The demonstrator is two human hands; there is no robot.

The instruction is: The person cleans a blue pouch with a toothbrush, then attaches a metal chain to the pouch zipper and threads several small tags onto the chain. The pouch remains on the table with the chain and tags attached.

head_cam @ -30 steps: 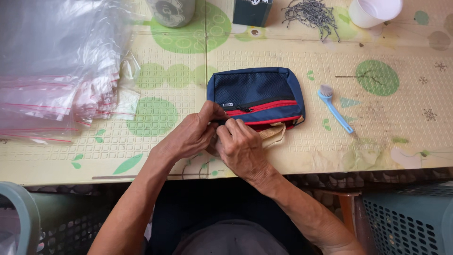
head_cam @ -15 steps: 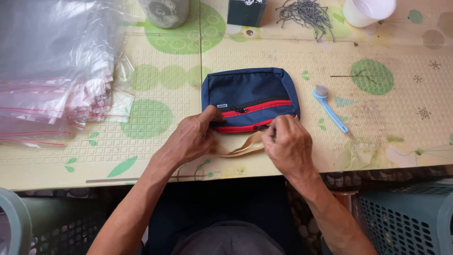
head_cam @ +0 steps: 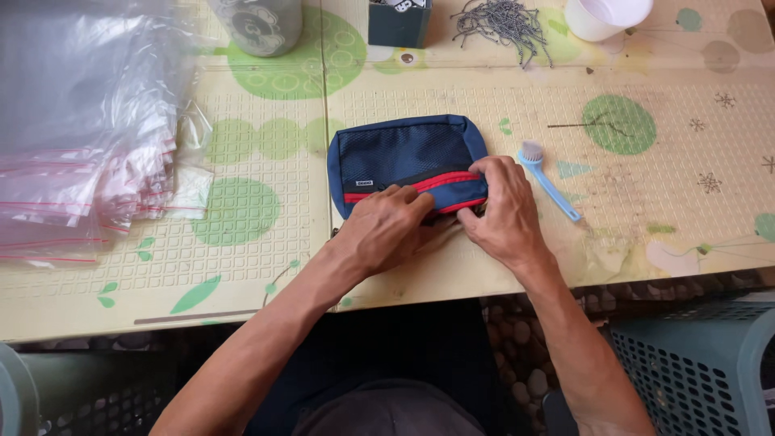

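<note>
While the navy zip pouch (head_cam: pixel 408 161) lies on the patterned foam mat (head_cam: pixel 266 242), left hand (head_cam: pixel 387 228) and right hand (head_cam: pixel 502 211) press its lower edge, fingers curled; blue brush (head_cam: pixel 549 179) just beside.

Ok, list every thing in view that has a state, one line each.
Navy pouch: flat on the mat, mesh side up, zip under the fingers, open or shut unclear.
Left hand: pressing the pouch's lower edge.
Right hand: fingers on the red zip's right end.
Blue brush: lying flat, untouched.
Clear bags: stacked, flat.
White cup: upright.
Dark box: upright.
</note>
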